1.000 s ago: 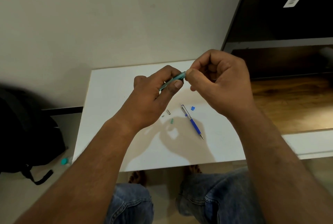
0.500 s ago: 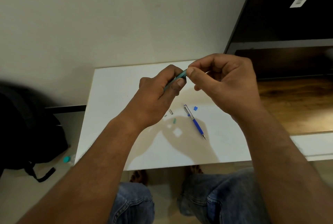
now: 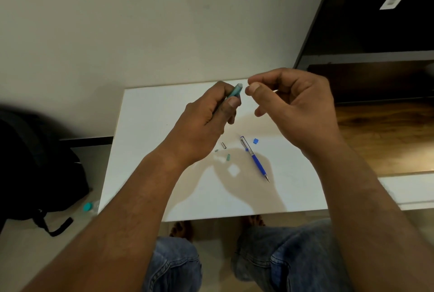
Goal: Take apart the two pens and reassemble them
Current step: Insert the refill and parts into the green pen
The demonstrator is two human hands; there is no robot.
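A: Left hand (image 3: 206, 125) wraps the slim teal plastic pen barrel (image 3: 234, 91), open end up, above the white table (image 3: 150, 150).

B: Right hand (image 3: 296, 108) pinches shut (contents unclear). Steady the barrel, feed parts in straight.

A: Blue-and-silver pen (image 3: 254, 159) lies right, near the small loose bits (image 3: 223, 145).

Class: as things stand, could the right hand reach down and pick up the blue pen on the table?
Probably yes. The right hand hovers above the blue pen, which lies in the open, apart from the small parts. What its fingers pinch, if anything, cannot be told.

Both forearms rise from the bottom corners toward mid-frame. The left hand (image 3: 206, 118) is curled closed. The right hand (image 3: 293, 106) pinches thumb to forefinger.
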